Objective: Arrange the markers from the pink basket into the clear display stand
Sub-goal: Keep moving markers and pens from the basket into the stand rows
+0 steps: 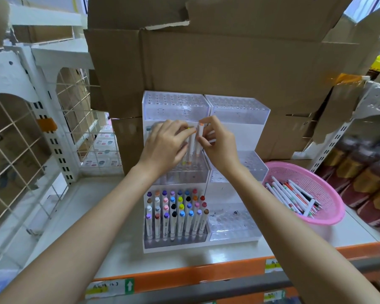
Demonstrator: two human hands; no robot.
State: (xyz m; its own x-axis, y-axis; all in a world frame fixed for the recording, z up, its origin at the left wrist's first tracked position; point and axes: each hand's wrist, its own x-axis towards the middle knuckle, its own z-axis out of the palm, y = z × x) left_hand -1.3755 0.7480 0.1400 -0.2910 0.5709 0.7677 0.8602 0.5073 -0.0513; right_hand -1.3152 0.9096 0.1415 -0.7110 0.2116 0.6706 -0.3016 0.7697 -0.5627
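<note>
A clear tiered display stand (237, 110) stands on the shelf against cardboard boxes. Its lowest left tier holds several white markers with coloured caps (176, 213). Over the middle left tier, my right hand (215, 141) pinches a white marker with an orange cap (199, 139), upright with its lower end at the tier's holes. My left hand (165, 143) holds another white marker (191, 143) beside it, its cap under my fingertips. The pink basket (329, 207) sits to the right with several markers and pens inside.
Large cardboard boxes (206, 62) rise behind the stand. A white wire grid rack (31, 150) stands at the left. The shelf has an orange front edge (184, 275) with labels. The stand's right tiers hold no markers. Stocked shelves lie at the far right.
</note>
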